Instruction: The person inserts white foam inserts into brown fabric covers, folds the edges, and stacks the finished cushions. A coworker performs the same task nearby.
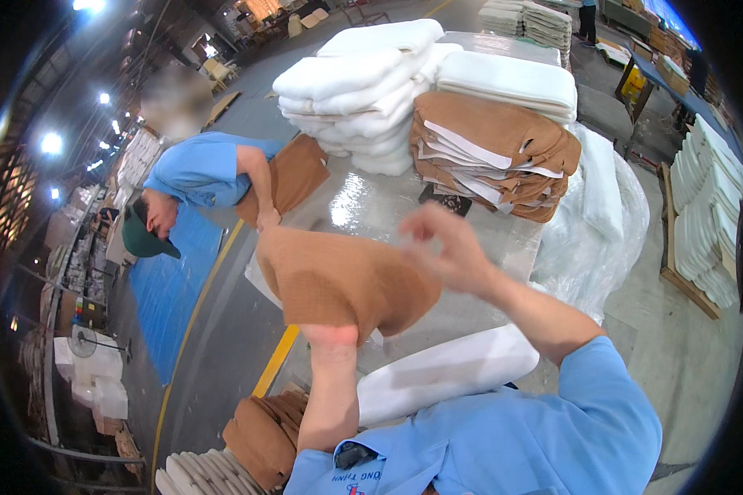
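A brown fabric cover (347, 276) hangs over my left hand above the plastic-wrapped table. My left wrist (332, 338) enters it from below, so the fingers are hidden inside the cloth. By the cover's right side, my right hand (446, 247) is raised with loosely bent fingers, somewhat blurred; nothing shows in it. A white padded piece (446, 371) lies on the table close to my body. Across the table is a stack of folded brown covers (499, 136) with white strips sticking out.
Folded white padding (347, 78) is piled at the far side, beside more white pads (508, 82). A co-worker in blue (206, 169) bends at the left, touching another brown piece (293, 177). Brown pieces (264, 437) stand at lower left. White stacks (706, 210) on a pallet line the right.
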{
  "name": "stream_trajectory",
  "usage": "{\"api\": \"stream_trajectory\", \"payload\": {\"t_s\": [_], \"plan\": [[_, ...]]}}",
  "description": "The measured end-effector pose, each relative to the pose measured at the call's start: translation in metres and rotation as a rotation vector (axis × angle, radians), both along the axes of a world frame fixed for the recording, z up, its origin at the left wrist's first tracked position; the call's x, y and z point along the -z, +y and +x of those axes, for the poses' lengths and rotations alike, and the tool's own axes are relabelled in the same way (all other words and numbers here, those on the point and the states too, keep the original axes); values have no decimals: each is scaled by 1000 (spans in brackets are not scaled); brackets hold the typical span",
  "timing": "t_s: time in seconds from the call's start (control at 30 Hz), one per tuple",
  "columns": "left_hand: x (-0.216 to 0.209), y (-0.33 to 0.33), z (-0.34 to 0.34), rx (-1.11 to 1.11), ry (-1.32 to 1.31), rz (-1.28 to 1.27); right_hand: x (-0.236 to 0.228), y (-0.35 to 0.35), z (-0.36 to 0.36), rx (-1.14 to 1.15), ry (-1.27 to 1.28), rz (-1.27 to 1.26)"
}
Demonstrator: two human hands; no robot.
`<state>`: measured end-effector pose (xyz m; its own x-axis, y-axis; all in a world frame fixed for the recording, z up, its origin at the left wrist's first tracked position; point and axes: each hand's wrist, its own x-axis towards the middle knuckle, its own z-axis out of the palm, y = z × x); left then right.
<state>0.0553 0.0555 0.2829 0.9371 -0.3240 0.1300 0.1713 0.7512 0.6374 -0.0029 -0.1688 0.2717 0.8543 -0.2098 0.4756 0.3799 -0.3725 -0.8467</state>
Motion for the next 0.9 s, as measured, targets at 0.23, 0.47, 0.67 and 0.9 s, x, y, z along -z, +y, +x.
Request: {"api": "stream_trajectory", "payload": {"t_s": [0.23, 0.47, 0.67, 0.9], "plan": [[0, -23, 11, -226, 132, 47, 41, 84, -12, 5, -100, -127], [17, 22, 45, -259, -148, 440, -31, 53, 37, -361, 318, 499], [57, -28, -23, 319, 326, 382, -30, 35, 81, -297, 393, 270], [71, 26, -5, 435, 257, -141, -15, -2, 50, -589, 348, 398]]}}
